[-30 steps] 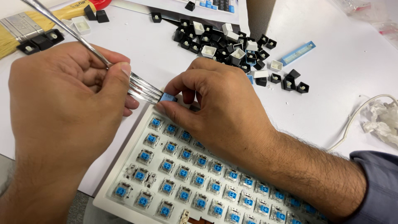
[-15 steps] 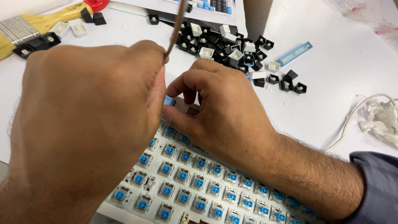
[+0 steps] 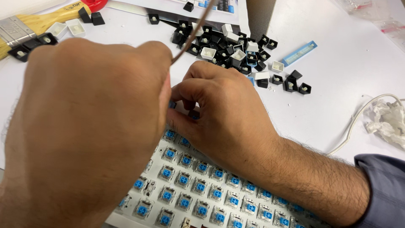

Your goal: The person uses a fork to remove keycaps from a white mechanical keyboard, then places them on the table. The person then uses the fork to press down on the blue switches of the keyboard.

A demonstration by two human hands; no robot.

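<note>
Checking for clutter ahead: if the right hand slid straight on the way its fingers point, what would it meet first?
Probably the left hand: the right hand points left along the keyboard's top edge, fingertips nearly there; depth unclear.

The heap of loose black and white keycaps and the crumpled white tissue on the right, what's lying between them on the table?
Head view: between the keycap heap and the crumpled tissue lies mostly bare white tabletop, crossed near the tissue by a thin white cable.

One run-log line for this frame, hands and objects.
left hand: grips thin tool | right hand: fingertips on keyboard top edge | keycaps: piled behind
</note>
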